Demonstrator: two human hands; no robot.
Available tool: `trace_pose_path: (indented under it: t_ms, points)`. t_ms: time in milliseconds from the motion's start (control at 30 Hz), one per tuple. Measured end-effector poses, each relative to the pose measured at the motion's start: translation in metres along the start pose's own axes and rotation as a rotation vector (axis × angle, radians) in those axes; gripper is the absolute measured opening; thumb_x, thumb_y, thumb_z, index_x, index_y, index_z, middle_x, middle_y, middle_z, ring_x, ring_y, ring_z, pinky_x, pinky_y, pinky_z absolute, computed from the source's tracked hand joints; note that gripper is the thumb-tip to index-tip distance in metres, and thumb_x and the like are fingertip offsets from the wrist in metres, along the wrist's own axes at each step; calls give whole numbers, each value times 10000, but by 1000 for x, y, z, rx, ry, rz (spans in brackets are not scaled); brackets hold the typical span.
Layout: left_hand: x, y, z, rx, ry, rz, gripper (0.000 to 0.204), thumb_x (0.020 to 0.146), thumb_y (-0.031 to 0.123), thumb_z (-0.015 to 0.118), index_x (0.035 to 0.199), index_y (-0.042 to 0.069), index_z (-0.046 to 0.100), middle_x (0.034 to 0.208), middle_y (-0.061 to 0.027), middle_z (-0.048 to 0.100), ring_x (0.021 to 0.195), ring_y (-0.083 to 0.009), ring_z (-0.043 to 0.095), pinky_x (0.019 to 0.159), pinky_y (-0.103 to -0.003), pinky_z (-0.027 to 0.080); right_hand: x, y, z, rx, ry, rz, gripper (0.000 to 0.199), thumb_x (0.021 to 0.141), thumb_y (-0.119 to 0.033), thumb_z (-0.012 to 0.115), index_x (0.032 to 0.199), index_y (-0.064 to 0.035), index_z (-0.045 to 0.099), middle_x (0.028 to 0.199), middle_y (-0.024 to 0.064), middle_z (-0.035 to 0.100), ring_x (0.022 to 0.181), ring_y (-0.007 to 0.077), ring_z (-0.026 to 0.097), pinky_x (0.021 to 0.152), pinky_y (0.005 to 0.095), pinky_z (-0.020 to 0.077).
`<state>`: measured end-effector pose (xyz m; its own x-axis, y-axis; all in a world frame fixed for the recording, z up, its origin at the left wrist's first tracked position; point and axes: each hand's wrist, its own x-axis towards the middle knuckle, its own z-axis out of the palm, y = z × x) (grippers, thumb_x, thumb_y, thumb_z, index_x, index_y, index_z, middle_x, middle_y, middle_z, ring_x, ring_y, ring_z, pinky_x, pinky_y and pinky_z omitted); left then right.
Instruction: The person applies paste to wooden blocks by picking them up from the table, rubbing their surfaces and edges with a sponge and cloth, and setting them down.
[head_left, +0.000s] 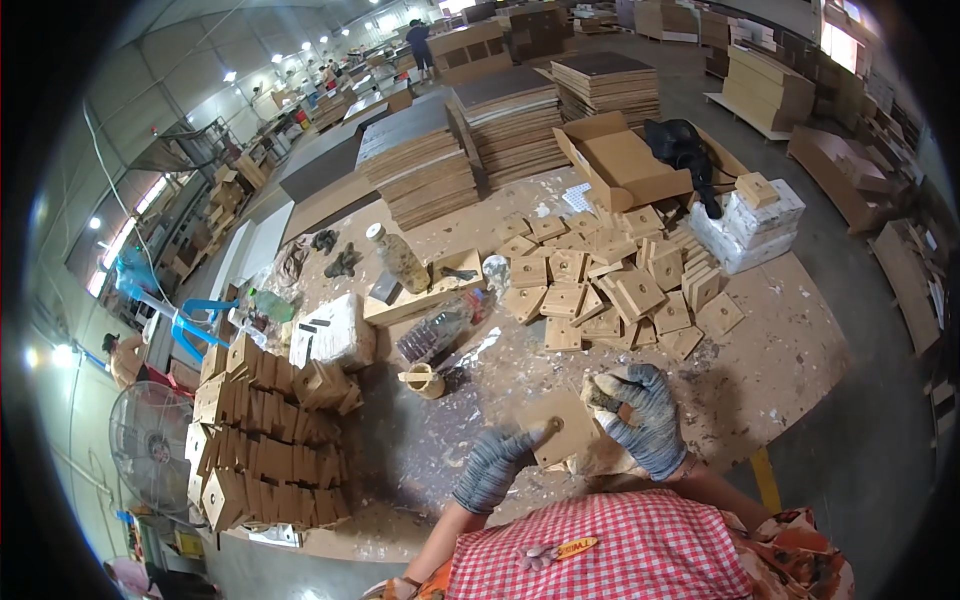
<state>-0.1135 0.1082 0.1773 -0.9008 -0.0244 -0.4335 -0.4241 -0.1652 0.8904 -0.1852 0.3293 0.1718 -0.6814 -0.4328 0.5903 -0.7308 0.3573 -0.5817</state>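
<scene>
Low in front of me, a square wooden plate (562,425) with a round hole near its middle is tilted up above the table. My left hand (492,465), in a grey knit glove, grips its left edge. At the plate's right edge my right hand (645,420), gloved alike, has its fingers curled round something pale that I cannot make out. A whitish cloth-like lump (606,460) shows below the plate, partly hidden. Beyond my hands lies a loose heap of similar wooden plates (635,285). More plates stand in stacked rows (270,440) at the left.
On the paint-spotted table (430,490) stand a small cup (424,380), a plastic bottle (437,330), a jar (398,260) in a wooden tray and a white block (335,335). An open carton (625,165) and board stacks (420,160) lie beyond. A fan (150,440) stands left.
</scene>
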Motion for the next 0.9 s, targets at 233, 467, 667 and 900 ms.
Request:
trace_pose_path:
  t_ms: [233,467,667,900]
  points:
    - [5,0,18,-355,182,136,372,869,228,672,1140,-21,616,947,-57,661,821,-102,587,711,-221,452,-12,-15,8,292,-162,-62,443,765,-223,728,1173,-73,641,1044,38,606,1043,212,533,981,382,410]
    - [4,-1,19,-344,155,111,352,832,297,719,1012,13,614,761,20,576,636,-61,517,553,-195,387,-26,-8,29,306,-292,2,494,735,-211,745,1200,-87,634,1144,71,533,1058,265,500,1002,413,386]
    - [4,0,24,-452,99,157,445,866,210,658,1204,-58,551,1088,-96,624,942,-183,623,779,-307,532,-5,-9,3,38,17,-90,371,763,-116,724,1119,-41,650,1087,38,533,932,196,571,819,312,485]
    - [6,-7,21,-389,124,145,434,819,312,721,1059,-33,615,938,-69,637,786,-125,608,691,-249,497,-16,14,16,292,39,219,293,761,-22,682,1038,-13,587,1079,88,573,998,218,572,882,336,489]
